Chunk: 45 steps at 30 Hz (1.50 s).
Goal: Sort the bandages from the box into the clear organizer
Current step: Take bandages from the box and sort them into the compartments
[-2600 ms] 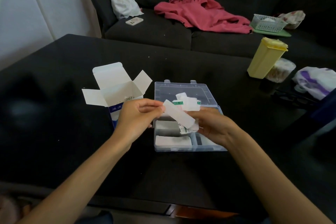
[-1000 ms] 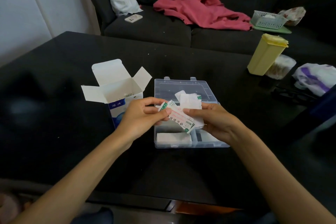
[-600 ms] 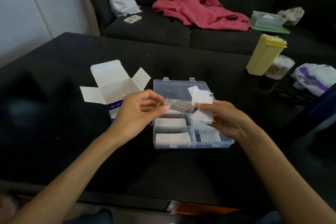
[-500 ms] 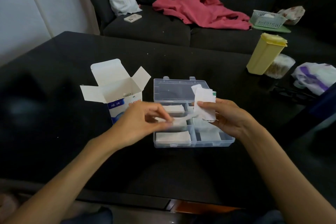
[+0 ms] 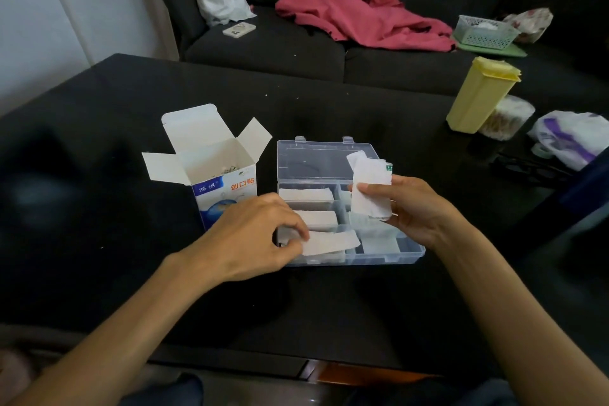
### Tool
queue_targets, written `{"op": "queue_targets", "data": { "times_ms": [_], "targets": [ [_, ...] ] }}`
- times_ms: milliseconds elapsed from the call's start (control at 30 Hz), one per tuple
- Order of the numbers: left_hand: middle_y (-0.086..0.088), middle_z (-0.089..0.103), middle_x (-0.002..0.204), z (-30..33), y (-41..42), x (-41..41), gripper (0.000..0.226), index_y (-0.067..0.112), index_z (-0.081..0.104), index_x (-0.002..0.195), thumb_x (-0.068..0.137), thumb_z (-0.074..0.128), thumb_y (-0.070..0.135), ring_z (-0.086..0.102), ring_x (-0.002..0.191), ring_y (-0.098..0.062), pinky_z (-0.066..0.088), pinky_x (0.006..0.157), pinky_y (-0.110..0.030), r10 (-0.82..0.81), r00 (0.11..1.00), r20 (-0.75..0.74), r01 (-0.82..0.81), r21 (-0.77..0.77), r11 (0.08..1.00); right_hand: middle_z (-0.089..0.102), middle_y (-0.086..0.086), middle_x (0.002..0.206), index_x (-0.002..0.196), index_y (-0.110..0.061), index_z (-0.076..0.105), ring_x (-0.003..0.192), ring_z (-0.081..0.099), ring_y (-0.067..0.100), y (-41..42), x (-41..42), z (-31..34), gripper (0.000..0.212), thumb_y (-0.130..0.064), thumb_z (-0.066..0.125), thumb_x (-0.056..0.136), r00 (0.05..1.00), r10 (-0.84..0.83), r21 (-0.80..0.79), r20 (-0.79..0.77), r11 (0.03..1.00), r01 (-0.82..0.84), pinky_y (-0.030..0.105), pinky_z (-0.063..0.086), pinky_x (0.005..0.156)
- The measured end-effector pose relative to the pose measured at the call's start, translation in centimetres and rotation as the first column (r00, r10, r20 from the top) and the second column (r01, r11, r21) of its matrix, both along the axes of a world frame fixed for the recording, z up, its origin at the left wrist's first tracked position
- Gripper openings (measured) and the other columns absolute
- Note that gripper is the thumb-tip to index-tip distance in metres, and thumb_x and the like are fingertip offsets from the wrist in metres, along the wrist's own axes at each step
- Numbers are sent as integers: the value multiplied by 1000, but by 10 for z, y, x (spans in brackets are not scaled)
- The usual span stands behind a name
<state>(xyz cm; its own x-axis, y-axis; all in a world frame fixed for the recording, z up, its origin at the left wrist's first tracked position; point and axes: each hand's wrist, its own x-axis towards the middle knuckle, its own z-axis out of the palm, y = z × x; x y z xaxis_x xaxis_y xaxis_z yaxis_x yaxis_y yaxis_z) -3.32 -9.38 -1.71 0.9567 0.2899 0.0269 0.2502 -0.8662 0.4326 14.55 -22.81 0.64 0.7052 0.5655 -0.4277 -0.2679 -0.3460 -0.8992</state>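
A single bandage (image 5: 331, 242) was pinched by the fingers (image 5: 298, 234) of the left hand (image 5: 250, 241) over the near-left compartment of the clear organizer (image 5: 408, 249). A small stack of bandages (image 5: 369, 191) was gripped upright by the right hand (image 5: 415, 208), thumb curled across its front, above the organizer's right half. White stacks were seen in the left compartments. The opened box (image 5: 220, 175) stood just beside the organizer at 9 o'clock, flaps raised; a few items were visible inside. At 2 o'clock on the dark worktop (image 5: 329, 300) a yellow container (image 5: 478, 95) was noted, touching a clear tub (image 5: 507, 119), well apart from the organizer. At 12 o'clock, on the sofa (image 5: 263, 53), a red garment (image 5: 356, 13), a phone (image 5: 239, 30) and a white bag (image 5: 220, 0) were recorded.
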Motion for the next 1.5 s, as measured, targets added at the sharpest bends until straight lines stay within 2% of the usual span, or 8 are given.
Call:
{"op": "queue_targets", "data": {
  "times_ms": [100,267,467,633,767,1100,1333,1500],
  "targets": [
    [21,54,122,2,-8,4,34,41,63,115,85,55,54,40,111,5,37,94,-21,-16,998,55,14,43,999,60,3,104,106,-12,61,92,59,20,2,-1,-2,28,-15,71,80,998,19,-36,60,999,-17,25,53,66],
    [20,44,132,1,-8,8,34,43,58,122,92,44,51,29,119,2,28,90,-18,-194,980,-48,200,221,955,60,4,104,107,-12,60,90,59,19,3,-2,-2,29,-16,71,80,997,30,-45,69,999,-27,24,52,66],
    [23,48,124,-1,6,-1,30,43,63,114,87,55,52,31,113,2,28,91,-19,-54,998,12,50,244,969,60,3,104,106,-12,60,90,58,18,3,-2,-4,27,-16,69,81,996,34,-32,80,999,-32,24,52,66],
    [21,57,103,3,6,-6,31,38,69,103,79,62,56,43,99,0,34,75,-18,175,975,140,-200,185,962,66,5,105,102,-12,62,88,63,16,1,-2,-3,23,-14,70,81,996,60,-17,69,998,-59,23,51,60],
    [19,61,96,2,5,-10,32,37,70,99,76,63,59,48,82,1,35,62,-10,264,960,88,-273,107,956,63,6,110,106,-11,60,92,61,18,2,-3,-3,28,-15,70,81,995,50,-38,84,998,-47,23,51,62],
    [21,55,98,-5,-1,-8,23,38,69,102,80,66,47,48,85,0,40,71,-15,200,980,19,-200,29,979,61,3,103,97,-14,60,88,59,16,3,-7,-2,19,-13,70,81,995,77,-22,62,997,-75,23,50,63],
    [19,45,84,-8,3,-1,29,40,66,106,81,60,55,45,80,-2,43,76,-21,135,991,-3,-134,97,986,60,3,108,102,-14,59,89,58,16,4,-8,-3,24,-13,69,81,994,84,-25,69,996,-82,22,51,63],
    [20,50,78,-7,5,-2,25,38,70,101,82,61,51,51,76,-2,47,71,-20,124,992,29,-125,27,992,63,2,104,93,-18,60,91,60,17,4,-10,-1,16,-14,69,81,993,115,-11,41,993,-114,24,53,67]
  ]
}}
